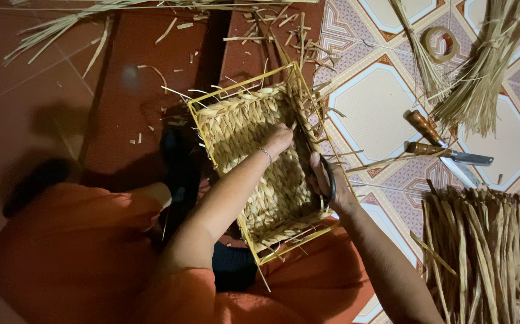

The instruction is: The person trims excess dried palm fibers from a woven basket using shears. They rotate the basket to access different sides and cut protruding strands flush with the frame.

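Observation:
A rectangular basket (245, 129) woven of pale straw on a yellow wire frame lies tilted across my lap. My left hand (278, 139) reaches inside it and presses on the woven wall near the far right side, a thin bracelet on the wrist. My right hand (326, 180) grips black-handled scissors (329, 179) at the basket's right rim, where loose straw ends stick out. The blades are hidden behind the rim.
Two wooden-handled knives (446, 151) lie on the patterned tile floor to the right. A straw bundle (482, 78) and a tape roll (441, 43) sit at the top right, flat straw strips (482, 246) at the lower right. Straw scraps litter the red floor (134, 54).

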